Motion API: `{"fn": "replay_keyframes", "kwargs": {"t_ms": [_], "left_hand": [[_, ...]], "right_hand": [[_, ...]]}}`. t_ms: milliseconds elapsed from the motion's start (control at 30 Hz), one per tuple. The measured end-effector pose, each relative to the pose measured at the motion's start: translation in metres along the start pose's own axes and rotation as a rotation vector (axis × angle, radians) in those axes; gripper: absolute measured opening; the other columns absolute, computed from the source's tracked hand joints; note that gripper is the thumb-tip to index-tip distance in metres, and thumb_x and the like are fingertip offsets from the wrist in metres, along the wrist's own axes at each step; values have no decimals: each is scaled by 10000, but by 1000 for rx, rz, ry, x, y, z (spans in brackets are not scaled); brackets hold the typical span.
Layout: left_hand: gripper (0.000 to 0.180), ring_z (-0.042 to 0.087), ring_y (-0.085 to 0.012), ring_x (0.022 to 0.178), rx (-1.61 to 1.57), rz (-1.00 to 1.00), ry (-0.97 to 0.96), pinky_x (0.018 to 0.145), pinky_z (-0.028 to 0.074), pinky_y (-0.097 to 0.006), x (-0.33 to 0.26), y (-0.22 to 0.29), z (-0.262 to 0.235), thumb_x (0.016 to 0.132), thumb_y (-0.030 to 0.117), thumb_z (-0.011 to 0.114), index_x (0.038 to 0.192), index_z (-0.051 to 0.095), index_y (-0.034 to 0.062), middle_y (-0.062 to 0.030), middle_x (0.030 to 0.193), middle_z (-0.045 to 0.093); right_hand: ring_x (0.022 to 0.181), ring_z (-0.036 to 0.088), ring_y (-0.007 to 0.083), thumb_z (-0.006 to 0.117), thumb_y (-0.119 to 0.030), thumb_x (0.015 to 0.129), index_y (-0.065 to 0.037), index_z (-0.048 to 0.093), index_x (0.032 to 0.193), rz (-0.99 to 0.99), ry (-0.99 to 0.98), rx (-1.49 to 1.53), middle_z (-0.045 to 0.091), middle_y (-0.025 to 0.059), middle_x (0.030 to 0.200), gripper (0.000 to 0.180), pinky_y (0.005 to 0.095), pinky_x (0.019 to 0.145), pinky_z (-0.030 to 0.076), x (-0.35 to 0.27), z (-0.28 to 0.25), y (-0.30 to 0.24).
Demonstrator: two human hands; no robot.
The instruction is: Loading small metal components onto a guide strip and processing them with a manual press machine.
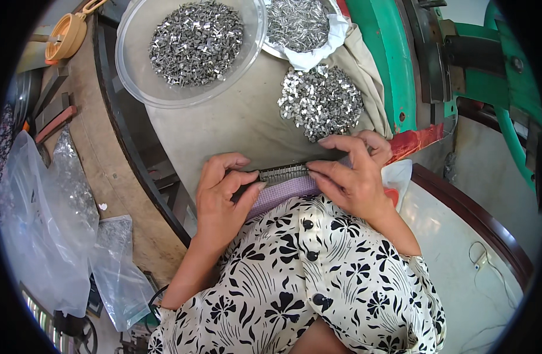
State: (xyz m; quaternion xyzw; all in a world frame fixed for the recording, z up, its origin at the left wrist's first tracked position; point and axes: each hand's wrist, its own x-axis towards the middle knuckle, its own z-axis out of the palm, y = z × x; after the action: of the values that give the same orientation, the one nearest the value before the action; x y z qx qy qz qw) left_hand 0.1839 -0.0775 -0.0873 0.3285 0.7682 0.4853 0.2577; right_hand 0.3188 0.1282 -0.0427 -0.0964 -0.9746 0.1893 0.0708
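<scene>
Bare cloth on the worktop [224, 127] lay open just ahead of the hands. Further up, the clear bowl [191, 53] of metal bits blocked the left, a loose pile of clips [321, 101] sat right, and the green machine frame [389, 65] walled off that side.

Clear bowl [129, 76] of metal bits, loose pile [321, 101], plastic bags [47, 224], green machine [389, 65].

Comb strip's [283, 172] ends under both hands.
</scene>
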Motion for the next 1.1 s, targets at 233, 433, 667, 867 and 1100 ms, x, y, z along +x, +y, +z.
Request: {"fn": "replay_keyframes", "kwargs": {"t_ms": [233, 433, 667, 867, 1100], "left_hand": [[212, 580, -255, 1051, -37, -58, -40, 913, 473, -346, -1, 1, -1, 735, -15, 787, 929, 700, -8, -122, 1117, 576], [215, 581, -261, 1054, -58, -74, -38, 911, 475, -346, -1, 2, -1, 735, -12, 788, 931, 701, -10, -122, 1114, 579], [215, 581, -260, 1055, -28, -74, -45, 908, 477, -340, -1, 3, -2, 734, -10, 787, 932, 702, -13, -122, 1117, 582], [217, 581, -262, 1053, -24, -63, -45, 910, 477, -347, -1, 3, -2, 730, -8, 789, 928, 701, -11, -123, 1119, 582], [225, 581, -264, 1055, -24, -57, -40, 904, 481, -348, -2, 1, -1, 724, -14, 793, 928, 697, -9, -125, 1119, 580]], "right_hand": [[1113, 441, 208, 795, -227, 653, -231, 733, 809, -35, 22, -72, 614, -123, 1184, 168, 395, 868, 279, -4, 10, -6], [1109, 445, 200, 784, -235, 655, -242, 728, 811, -43, 1, -74, 616, -127, 1195, 166, 396, 861, 279, -7, 10, -7], [1089, 458, 268, 835, -200, 635, -210, 774, 824, -8, -20, -14, 631, -31, 1164, 199, 393, 944, 310, 2, -1, -6], [1095, 449, 285, 816, -163, 683, -169, 784, 856, 170, -97, 199, 632, 20, 1153, 176, 402, 966, 305, 14, -3, 12], [1107, 434, 285, 823, -173, 682, -156, 782, 847, 114, -183, 187, 611, 14, 1142, 171, 398, 971, 285, 25, -3, 9]]}}
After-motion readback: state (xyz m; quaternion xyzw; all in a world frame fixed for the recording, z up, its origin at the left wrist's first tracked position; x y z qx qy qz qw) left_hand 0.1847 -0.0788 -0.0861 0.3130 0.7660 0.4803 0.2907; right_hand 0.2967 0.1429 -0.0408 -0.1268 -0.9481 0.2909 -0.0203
